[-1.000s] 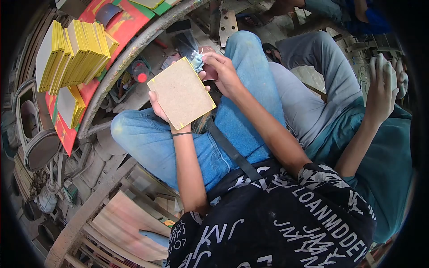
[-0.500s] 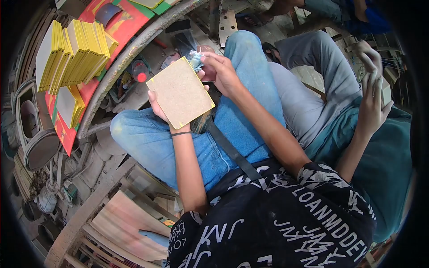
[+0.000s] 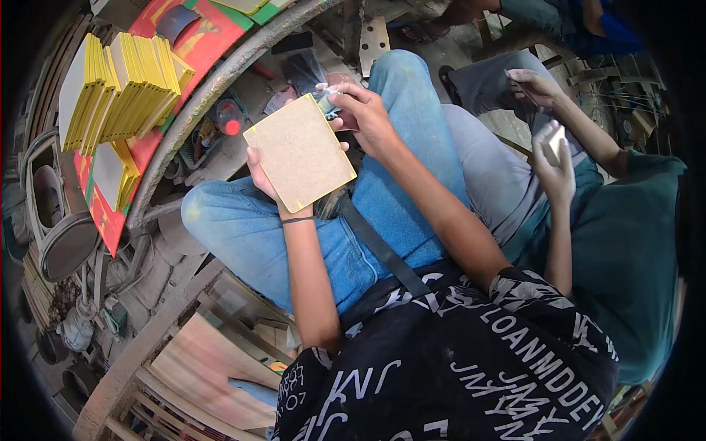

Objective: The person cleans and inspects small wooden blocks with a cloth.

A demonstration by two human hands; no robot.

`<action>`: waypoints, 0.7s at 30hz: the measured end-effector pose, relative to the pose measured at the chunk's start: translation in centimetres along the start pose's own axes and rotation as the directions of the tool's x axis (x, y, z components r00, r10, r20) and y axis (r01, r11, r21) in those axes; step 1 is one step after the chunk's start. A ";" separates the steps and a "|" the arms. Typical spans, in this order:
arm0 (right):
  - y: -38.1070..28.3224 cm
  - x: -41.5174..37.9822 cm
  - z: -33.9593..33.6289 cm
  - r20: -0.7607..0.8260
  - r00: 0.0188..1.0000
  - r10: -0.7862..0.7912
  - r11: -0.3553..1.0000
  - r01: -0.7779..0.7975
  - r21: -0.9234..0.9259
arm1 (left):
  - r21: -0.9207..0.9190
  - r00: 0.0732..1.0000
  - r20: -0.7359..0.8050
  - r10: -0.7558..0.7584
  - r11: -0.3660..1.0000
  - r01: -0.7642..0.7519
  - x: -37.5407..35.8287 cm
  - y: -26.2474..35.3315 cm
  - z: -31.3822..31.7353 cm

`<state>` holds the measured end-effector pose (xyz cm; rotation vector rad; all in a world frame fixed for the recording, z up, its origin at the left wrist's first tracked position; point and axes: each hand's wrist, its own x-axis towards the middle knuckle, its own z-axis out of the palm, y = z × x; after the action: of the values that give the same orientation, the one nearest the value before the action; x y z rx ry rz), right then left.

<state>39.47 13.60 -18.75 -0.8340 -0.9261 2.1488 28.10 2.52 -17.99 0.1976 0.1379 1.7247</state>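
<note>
Brown rectangular fibreboard panel with yellow-painted edges, held above my lap over my blue jeans, tilted so that its flat face is toward me. My left hand supports it from behind at the lower left edge; the fingers are curled round that edge and clamped on the panel, thumb hidden behind the board. My right hand sits at the panel's upper right corner, fingers pinched together on a small crumpled grey-blue rag pressed to the yellow edge there. Both forearms rise from the lower frame, the left nearly straight, the right bent inward across my thigh.

Surroundings: a stack of yellow-edged panels stands on edge on the red round table, near its curved metal rim, well apart from my hands. A small red-capped bottle lies below that rim, near the panel's left corner. To my right sits another person in a teal shirt, whose hands are busy over grey trousers, clear of mine.
</note>
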 end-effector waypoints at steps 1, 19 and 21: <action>0.0 0.0 0.0 -0.020 1.000 -0.018 1.000 0.018 -0.012 | -0.001 1.000 0.000 0.000 1.000 0.000 0.0 0.0 0.0; -0.4 0.2 -0.3 -0.034 0.995 -0.099 0.995 0.098 -0.019 | 0.009 1.000 -0.026 -0.010 1.000 0.010 -0.1 -0.1 0.4; -0.3 0.2 -0.5 -0.029 0.995 -0.098 0.995 0.098 -0.017 | -0.042 1.000 -0.023 -0.003 0.999 0.003 -0.1 -0.2 0.5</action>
<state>39.84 14.11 -18.81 -0.8091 -0.9505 2.0425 28.38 2.46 -17.58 0.1471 0.1187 1.7257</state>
